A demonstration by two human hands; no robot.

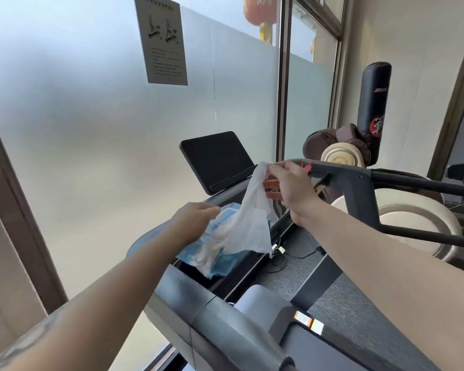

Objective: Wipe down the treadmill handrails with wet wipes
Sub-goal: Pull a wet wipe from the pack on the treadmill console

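Note:
A blue pack of wet wipes (225,259) lies on the treadmill's console ledge. My left hand (193,222) presses down on the top of the pack. My right hand (289,186) pinches the upper corner of a white wet wipe (252,218), which hangs crumpled from the pack's opening up to my fingers. The left handrail (225,325) runs grey and thick toward me at the bottom. The right handrail (413,178) is a dark bar stretching right, just behind my right hand.
The treadmill's black screen (217,159) stands behind the pack, before a frosted glass wall (91,129) bearing a paper notice (162,41). The running belt (359,317) lies below. A black punching bag (373,108) and a cream massage chair (418,223) stand at right.

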